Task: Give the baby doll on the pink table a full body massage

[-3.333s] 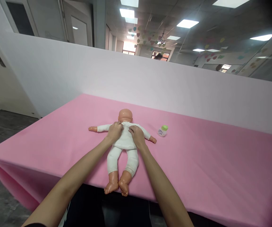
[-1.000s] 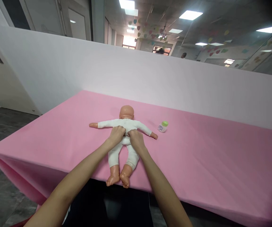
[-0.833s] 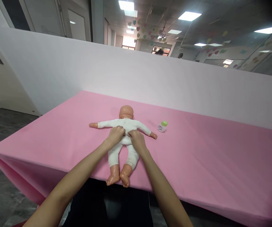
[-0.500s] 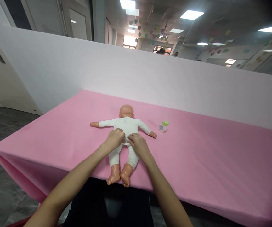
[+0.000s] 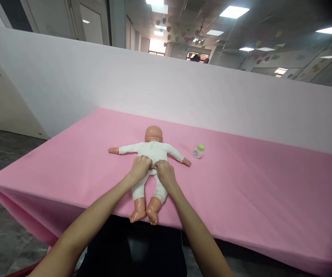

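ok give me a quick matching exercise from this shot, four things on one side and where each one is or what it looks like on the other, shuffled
Things:
1. doll
2. small bottle
3. left hand
4. tablecloth

Descriptions:
A. pink, draped over the table edge
B. green cap, lying to the right of the doll's arm
C. on its back in a white suit, arms spread, feet at the near edge
D. fingers curled on the suit at the doll's waist, beside the right hand

Pairs: 1-C, 2-B, 3-D, 4-A
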Demonstrator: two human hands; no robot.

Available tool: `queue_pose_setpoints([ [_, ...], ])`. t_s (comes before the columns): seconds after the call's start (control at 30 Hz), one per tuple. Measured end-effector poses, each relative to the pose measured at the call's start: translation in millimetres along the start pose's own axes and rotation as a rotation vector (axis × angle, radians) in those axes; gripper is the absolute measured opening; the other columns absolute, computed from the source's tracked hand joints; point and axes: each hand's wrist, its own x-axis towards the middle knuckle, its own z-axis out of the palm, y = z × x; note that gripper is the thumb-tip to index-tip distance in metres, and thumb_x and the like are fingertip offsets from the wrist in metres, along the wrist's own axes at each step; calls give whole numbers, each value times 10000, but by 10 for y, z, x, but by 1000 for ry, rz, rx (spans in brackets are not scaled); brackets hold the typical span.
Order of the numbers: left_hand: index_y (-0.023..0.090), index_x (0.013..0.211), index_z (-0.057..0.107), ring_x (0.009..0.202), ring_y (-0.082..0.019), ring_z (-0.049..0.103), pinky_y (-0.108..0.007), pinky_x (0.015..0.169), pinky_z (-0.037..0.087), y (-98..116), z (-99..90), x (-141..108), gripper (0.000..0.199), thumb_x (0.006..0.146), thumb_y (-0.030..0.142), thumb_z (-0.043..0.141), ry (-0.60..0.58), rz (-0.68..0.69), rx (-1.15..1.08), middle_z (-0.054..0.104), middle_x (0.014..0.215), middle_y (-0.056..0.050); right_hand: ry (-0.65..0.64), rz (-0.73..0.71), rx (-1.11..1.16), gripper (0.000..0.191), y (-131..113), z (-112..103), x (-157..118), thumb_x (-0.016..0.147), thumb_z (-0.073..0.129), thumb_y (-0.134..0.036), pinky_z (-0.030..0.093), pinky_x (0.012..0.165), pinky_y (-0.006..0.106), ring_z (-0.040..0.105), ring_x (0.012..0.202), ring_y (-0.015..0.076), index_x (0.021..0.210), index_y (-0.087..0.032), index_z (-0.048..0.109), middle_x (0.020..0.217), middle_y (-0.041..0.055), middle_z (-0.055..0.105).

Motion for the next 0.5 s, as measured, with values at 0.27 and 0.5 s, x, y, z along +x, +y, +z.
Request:
queue_pose_setpoints([
  [0.27, 239, 883, 742, 972, -271, 670, -354, 820, 506, -144, -182, -89, 264, 1008, 295, 516, 98, -5, -192, 728, 989, -87, 166, -66, 585, 218, 166, -58, -63, 987, 549, -236, 490, 848, 329, 666, 920, 216, 870, -205, 729, 956, 57, 755],
  [0.5, 173, 1431, 567, 1192, -380, 646, -482, 976, 481, -285, -246, 206, 571, 1037, 553, 406, 162, -464, -118, 646, 1341, -208, 189, 436, 1082, 433, 521, -75, 206, 961, 579, -528, 559, 904, 397, 717, 967, 279, 1016, -128, 734, 1022, 147, 776],
])
